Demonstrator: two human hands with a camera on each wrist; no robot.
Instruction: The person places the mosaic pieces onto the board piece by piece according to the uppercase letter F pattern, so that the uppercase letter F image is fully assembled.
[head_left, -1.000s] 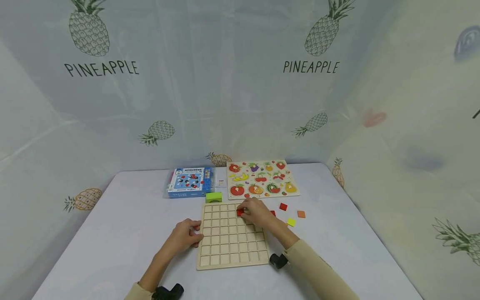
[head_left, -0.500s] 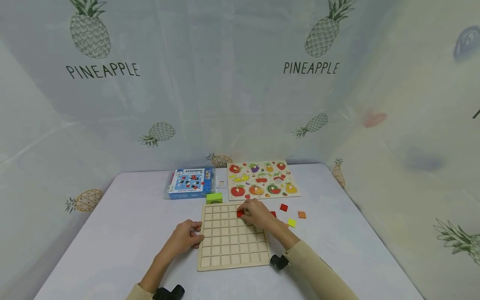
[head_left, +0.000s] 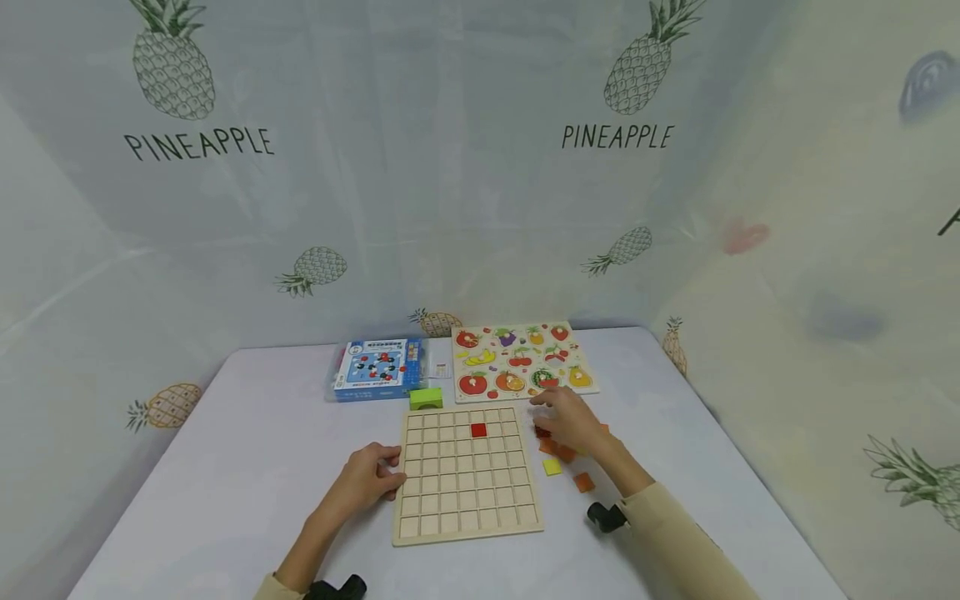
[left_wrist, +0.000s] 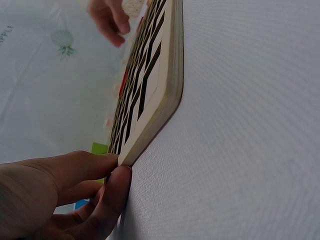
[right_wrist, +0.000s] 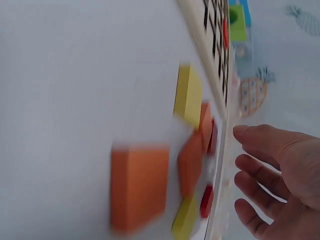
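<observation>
A pale wooden grid board [head_left: 465, 533] lies flat on the table, with one red square tile [head_left: 478, 430] set in a cell near its far side. At the board's left edge my left hand [head_left: 367, 473] pinches the rim with thumb and fingertips, seen close in the left wrist view. My right hand [head_left: 570, 417] hovers over loose tiles right of the board, fingers apart and holding nothing. Around it are an orange tile [head_left: 583, 482], a yellow tile [head_left: 552, 467] and several more orange and red ones, some hidden beneath the hand.
Behind the board stands a green block [head_left: 426, 398]. Farther back are a blue boxed set [head_left: 375, 367] with a molecule picture and a fruit puzzle board [head_left: 491, 375]. The white table [head_left: 225, 467] meets a pineapple-printed curtain [head_left: 465, 183].
My right hand has let go of the red tile, which stays in its cell, and has moved right over the loose tiles. The left hand keeps its place at the board's edge.
</observation>
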